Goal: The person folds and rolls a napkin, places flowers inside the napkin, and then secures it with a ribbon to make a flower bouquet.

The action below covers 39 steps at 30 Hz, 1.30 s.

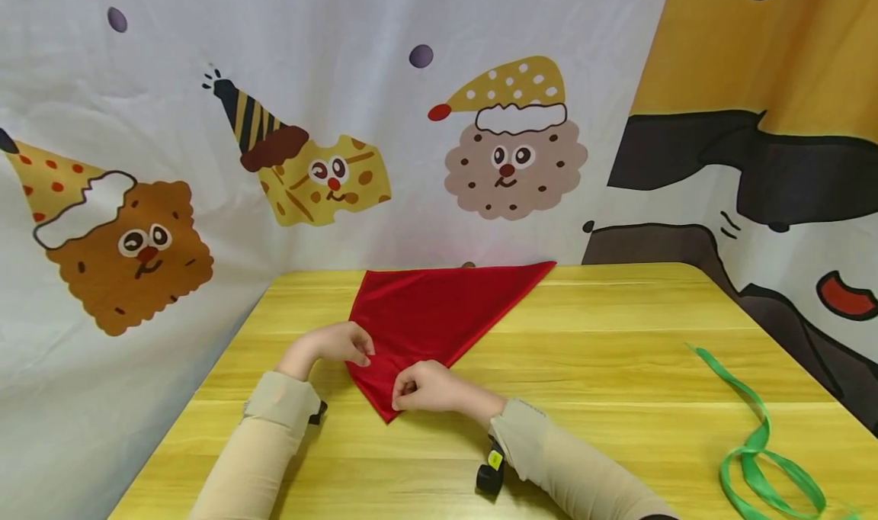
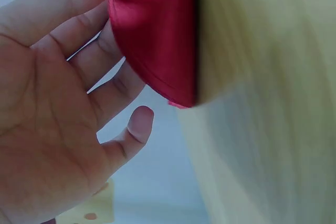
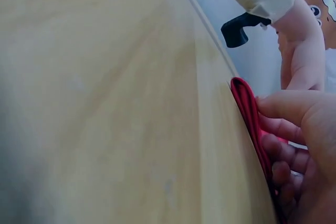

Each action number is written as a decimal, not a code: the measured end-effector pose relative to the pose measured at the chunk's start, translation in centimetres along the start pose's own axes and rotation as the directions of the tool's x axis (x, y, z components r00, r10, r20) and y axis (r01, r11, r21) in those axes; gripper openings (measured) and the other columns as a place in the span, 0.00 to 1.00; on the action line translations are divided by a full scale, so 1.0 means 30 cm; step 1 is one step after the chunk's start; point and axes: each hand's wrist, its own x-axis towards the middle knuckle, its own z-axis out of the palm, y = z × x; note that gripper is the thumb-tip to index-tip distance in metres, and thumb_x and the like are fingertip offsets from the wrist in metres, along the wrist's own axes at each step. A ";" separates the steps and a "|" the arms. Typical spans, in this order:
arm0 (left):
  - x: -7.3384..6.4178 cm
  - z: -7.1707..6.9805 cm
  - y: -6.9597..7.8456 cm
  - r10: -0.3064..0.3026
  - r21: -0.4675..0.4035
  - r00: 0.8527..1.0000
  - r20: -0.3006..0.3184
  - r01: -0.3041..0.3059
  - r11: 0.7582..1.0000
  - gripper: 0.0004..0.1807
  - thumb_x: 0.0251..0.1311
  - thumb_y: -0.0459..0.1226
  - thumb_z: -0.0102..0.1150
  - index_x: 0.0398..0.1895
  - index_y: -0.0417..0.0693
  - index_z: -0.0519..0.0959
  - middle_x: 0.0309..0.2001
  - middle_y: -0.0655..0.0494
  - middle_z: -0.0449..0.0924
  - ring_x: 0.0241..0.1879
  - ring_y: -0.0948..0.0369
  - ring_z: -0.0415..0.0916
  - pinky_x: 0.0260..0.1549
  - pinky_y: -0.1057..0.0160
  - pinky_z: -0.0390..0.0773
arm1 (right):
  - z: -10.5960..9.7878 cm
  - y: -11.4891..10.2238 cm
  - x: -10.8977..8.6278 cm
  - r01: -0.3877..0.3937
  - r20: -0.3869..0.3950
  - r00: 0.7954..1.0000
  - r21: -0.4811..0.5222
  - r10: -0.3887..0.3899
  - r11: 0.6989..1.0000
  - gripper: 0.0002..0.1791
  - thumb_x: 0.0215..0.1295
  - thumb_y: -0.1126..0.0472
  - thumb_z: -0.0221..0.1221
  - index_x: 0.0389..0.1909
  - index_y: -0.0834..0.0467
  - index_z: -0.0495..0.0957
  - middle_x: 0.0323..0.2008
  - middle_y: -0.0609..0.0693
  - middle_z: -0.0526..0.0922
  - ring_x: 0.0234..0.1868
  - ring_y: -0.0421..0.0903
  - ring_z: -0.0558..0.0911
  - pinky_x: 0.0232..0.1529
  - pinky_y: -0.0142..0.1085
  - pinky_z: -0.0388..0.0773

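2 hands (image 1: pixel 341 342) (image 1: pixel 428 387) touch folded red cloth (image 1: pixel 428 306).

Loosely curled green ribbon (image 1: pixel 757 437) on a yellowish wooden table (image 1: pixel 604 337), cartoon-printed curtain (image 1: pixel 411 116) behind.

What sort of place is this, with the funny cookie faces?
Probably a craft or play corner: a cartoon-printed cloth backdrop hangs behind a wood-grain table, where a folded red cloth and a curly green ribbon lie.

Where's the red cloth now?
In the head view, the cloth lies mostly left of centre on the table, with the left hand at its left edge, right hand by its near corner.
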 end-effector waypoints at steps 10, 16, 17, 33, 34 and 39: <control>0.010 -0.006 -0.024 -0.053 0.025 0.998 0.022 0.053 0.998 0.09 0.55 0.30 0.65 0.21 0.43 0.76 0.18 0.63 0.68 0.21 0.65 0.62 0.25 0.67 0.64 | 0.016 -0.018 -0.004 -0.057 -0.039 0.998 -0.072 0.055 0.996 0.13 0.48 0.50 0.74 0.20 0.45 0.77 0.15 0.36 0.71 0.20 0.32 0.68 0.24 0.26 0.66; 0.024 -0.009 -0.010 -0.093 0.071 0.996 -0.015 0.094 0.993 0.11 0.54 0.32 0.67 0.20 0.44 0.75 0.18 0.62 0.68 0.21 0.65 0.63 0.26 0.67 0.64 | 0.005 -0.015 -0.011 -0.048 -0.065 0.997 -0.083 0.043 0.995 0.11 0.53 0.54 0.71 0.22 0.47 0.77 0.15 0.36 0.70 0.20 0.32 0.67 0.26 0.26 0.65; 0.025 -0.008 -0.007 -0.105 0.097 0.994 -0.029 0.107 0.989 0.11 0.54 0.32 0.68 0.20 0.45 0.75 0.19 0.62 0.69 0.22 0.65 0.64 0.26 0.67 0.65 | 0.004 -0.014 -0.011 -0.049 -0.072 0.996 -0.083 0.043 0.995 0.09 0.54 0.55 0.71 0.24 0.48 0.78 0.16 0.37 0.70 0.20 0.32 0.67 0.26 0.26 0.65; -0.047 0.019 0.048 0.169 -0.058 0.982 0.090 -0.164 0.985 0.07 0.52 0.23 0.63 0.32 0.42 0.82 0.31 0.56 0.79 0.30 0.61 0.71 0.32 0.66 0.73 | 0.014 0.004 -0.005 -0.078 -0.112 0.991 -0.017 0.076 0.997 0.07 0.54 0.61 0.70 0.26 0.50 0.80 0.16 0.37 0.70 0.20 0.31 0.68 0.27 0.25 0.66; -0.049 0.024 0.046 0.170 -0.082 0.979 0.110 -0.162 0.983 0.07 0.53 0.23 0.63 0.32 0.41 0.83 0.32 0.55 0.80 0.30 0.61 0.72 0.32 0.66 0.74 | 0.017 0.005 -0.004 -0.076 -0.105 0.992 -0.013 0.074 0.997 0.07 0.54 0.61 0.70 0.25 0.50 0.80 0.16 0.37 0.70 0.20 0.31 0.68 0.26 0.25 0.66; -0.069 0.052 0.033 0.141 -0.120 0.979 0.147 -0.124 0.985 0.09 0.51 0.24 0.65 0.36 0.40 0.85 0.36 0.52 0.81 0.34 0.57 0.72 0.34 0.66 0.73 | 0.035 0.007 -0.012 -0.053 -0.082 0.995 0.008 0.053 0.999 0.08 0.54 0.60 0.70 0.23 0.49 0.79 0.14 0.37 0.70 0.19 0.31 0.67 0.25 0.25 0.64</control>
